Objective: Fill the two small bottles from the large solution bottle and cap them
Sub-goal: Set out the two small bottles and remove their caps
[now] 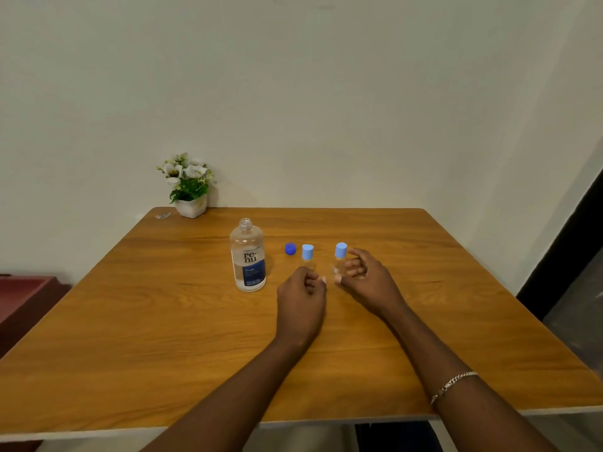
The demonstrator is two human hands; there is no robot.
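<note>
The left hand (pixel 301 296) rests loosely curled and empty on the desk (pixel 130 337). Just past it stands one capped small bottle (pixel 307 257). The right hand (pixel 365 277), half open, touches the other small bottle (pixel 340 257). The big solution bottle (pixel 248 259) stands open, left of both hands, its blue cap (pixel 290 248) beside it.

Dark-blue cap (pixel 290 248), light-blue bottle caps (pixel 307 251)

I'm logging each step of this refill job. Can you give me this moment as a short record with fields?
large bottle: upright, uncapped, left of the small ones
dark blue cap: loose on the table
left small bottle: upright, light blue cap on
right small bottle: upright, light blue cap on
left hand: loosely curled in front of the left small bottle, holding nothing
right hand: fingers open beside the right small bottle; contact unclear
background: flower pot
</note>
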